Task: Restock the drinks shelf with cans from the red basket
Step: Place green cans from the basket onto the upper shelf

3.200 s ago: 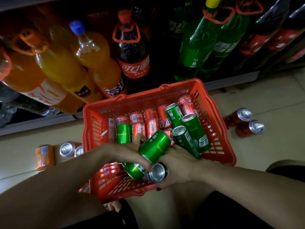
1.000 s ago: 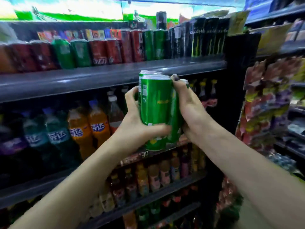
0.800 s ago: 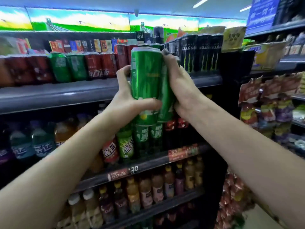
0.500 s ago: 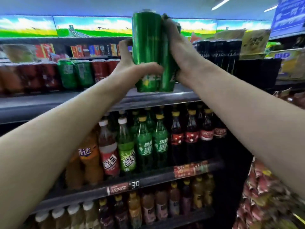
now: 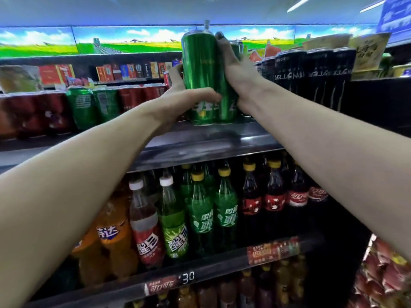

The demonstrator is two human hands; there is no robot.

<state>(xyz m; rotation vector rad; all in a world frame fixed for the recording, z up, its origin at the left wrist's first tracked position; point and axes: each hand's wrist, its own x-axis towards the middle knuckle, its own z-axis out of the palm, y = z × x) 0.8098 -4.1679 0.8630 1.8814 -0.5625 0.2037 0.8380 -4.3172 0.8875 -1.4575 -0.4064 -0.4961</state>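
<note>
Green cans (image 5: 201, 78), upright and pressed side by side in a tight cluster, sit clamped between both hands just at the front lip of the upper shelf (image 5: 211, 143); their bases are at or barely above the shelf surface, and whether they touch it cannot be told. The left hand (image 5: 181, 101) wraps the near can from the left, its thumb curled across the can's lower front and its fingers reaching round the far side. The right hand (image 5: 236, 72) presses in from the right, palm against the cans and fingers running up their side, one dark-nailed fingertip (image 5: 219, 36) reaching the rims. How many cans the cluster holds is unclear, since the hands hide the back ones. Left of the hands, more green cans (image 5: 93, 105) and red cans (image 5: 135, 97) already stand in a row on the same shelf, blurred. To the right stand tall black cans (image 5: 311, 74) with pale lettering. Above and behind, small coloured boxes (image 5: 131, 71) line a higher ledge beneath a lit banner (image 5: 133, 41) of grass and sky. On the shelf below stand green bottles (image 5: 213, 214) with yellow caps, dark cola bottles (image 5: 273, 196), red and green white-capped bottles (image 5: 160, 223) and orange bottles (image 5: 113, 238), with a price strip (image 5: 271, 250) along the edge.
</note>
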